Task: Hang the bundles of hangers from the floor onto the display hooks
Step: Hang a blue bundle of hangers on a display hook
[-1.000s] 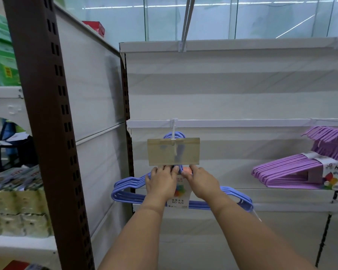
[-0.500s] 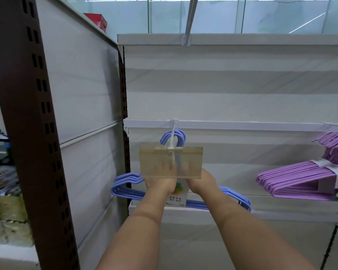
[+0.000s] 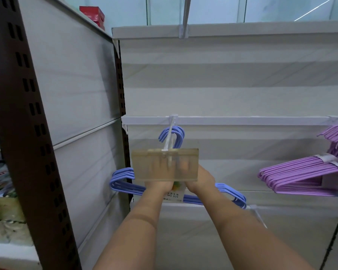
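Note:
A bundle of blue hangers (image 3: 125, 184) with a paper label hangs with its hook tops over a white display hook (image 3: 171, 131) that sticks out from the shelf rail. A yellowed clear price-tag holder (image 3: 165, 164) on the hook's front end covers most of my fingers. My left hand (image 3: 158, 180) and my right hand (image 3: 197, 178) both grip the bundle's upper middle, just behind that holder. Seen through the plastic, the fingers look curled round the hanger necks.
A bundle of purple hangers (image 3: 300, 176) hangs on another hook at the right. A brown slotted upright (image 3: 25, 121) stands close at the left, with packaged goods (image 3: 2, 201) behind it. A red box (image 3: 93, 14) lies on top of the left shelf unit.
Both hands have pushed the blue bundle up and back along the hook; the fingers, below the tag holder before, now sit behind it. The view moved closer.

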The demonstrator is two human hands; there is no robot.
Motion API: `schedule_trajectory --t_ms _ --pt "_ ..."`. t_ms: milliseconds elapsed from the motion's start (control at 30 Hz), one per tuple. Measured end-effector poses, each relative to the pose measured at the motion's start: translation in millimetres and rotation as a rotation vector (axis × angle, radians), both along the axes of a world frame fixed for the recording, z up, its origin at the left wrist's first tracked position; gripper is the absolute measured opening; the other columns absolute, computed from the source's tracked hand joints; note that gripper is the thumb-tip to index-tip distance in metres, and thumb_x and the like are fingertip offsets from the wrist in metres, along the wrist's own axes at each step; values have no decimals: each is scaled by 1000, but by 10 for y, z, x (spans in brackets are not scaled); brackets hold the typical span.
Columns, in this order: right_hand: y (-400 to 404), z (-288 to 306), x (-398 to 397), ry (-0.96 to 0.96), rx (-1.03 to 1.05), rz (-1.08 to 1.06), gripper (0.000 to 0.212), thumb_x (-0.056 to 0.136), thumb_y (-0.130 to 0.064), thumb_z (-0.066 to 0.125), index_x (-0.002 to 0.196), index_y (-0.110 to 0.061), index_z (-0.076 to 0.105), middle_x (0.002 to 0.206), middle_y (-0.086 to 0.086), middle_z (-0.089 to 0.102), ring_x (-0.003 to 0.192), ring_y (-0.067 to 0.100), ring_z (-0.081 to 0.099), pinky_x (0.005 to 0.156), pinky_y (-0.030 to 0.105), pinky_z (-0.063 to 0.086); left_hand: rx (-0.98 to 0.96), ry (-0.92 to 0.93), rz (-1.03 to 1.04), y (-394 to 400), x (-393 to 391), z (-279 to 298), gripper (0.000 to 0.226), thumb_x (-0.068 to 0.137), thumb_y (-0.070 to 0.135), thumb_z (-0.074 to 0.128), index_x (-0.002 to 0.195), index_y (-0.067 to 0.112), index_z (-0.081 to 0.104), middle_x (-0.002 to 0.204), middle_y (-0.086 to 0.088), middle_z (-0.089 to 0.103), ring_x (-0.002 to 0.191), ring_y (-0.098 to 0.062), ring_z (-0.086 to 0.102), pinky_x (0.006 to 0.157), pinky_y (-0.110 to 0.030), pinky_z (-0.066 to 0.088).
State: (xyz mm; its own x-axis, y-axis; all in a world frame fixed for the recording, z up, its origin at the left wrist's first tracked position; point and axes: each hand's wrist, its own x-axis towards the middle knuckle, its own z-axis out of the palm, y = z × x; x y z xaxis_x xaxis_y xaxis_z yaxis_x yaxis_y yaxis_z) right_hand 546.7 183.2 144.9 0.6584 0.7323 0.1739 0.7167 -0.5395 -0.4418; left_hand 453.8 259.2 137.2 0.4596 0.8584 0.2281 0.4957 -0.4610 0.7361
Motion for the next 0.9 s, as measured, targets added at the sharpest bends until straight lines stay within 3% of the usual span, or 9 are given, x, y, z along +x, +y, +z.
schedule_trajectory --t_ms 67,167,233,333,467,567,733,900 --pt "-61 -3 -28 -23 16 -19 43 96 -46 35 123 -17 51 121 8 57 110 31 56 91 39 45 1 -40 -43 -72 -78 -19 33 97 46 42 120 24 52 111 2 52 100 -18 49 87 -32 39" --pt "-174 -29 -49 -91 42 -8 46 99 -44 31 135 -17 42 131 10 49 119 32 49 97 41 38 76 55 -56 -141 -186 -104 31 98 40 41 110 17 58 114 -11 60 104 -31 55 92 -41 46" --pt "-250 -86 -46 -129 72 1 50 100 -47 31 141 -18 35 136 10 47 122 32 46 100 42 35 166 98 -31 -200 -229 -157 39 99 39 39 117 11 59 122 -14 58 113 -32 51 98 -42 42" --pt "-389 -198 -54 -178 61 -38 54 99 -48 33 144 -18 30 140 8 42 127 30 42 103 43 33 295 40 -27 -347 -289 -230 47 100 41 36 137 12 46 142 -9 43 133 -26 34 112 -41 28" --pt "-667 -353 -60 -230 -1 -112 54 99 -48 33 142 -15 31 142 8 40 128 30 41 104 44 31 373 -42 -42 -566 -343 -357 42 101 31 38 141 18 38 148 -3 34 135 -22 34 107 -37 37" --pt "-929 -486 -48 -183 -22 -156 54 100 -47 33 142 -14 32 141 9 42 126 31 44 101 42 33 383 -30 -62 -726 -324 -441 45 101 28 39 143 16 38 150 -3 33 134 -22 36 106 -36 36" --pt "-1488 -671 -6 -50 -76 -219 49 101 -46 30 136 -12 40 138 11 48 125 31 47 100 40 35 294 64 -130 -1078 -139 -610 38 101 30 39 134 13 47 136 -6 49 124 -24 45 99 -35 37" --pt "-2253 -932 107 112 -159 -277 51 102 -45 29 137 -10 40 142 14 45 128 32 46 103 40 35 226 137 -246 -1703 174 -830 43 101 33 37 138 12 45 142 -7 46 130 -25 41 104 -33 33"
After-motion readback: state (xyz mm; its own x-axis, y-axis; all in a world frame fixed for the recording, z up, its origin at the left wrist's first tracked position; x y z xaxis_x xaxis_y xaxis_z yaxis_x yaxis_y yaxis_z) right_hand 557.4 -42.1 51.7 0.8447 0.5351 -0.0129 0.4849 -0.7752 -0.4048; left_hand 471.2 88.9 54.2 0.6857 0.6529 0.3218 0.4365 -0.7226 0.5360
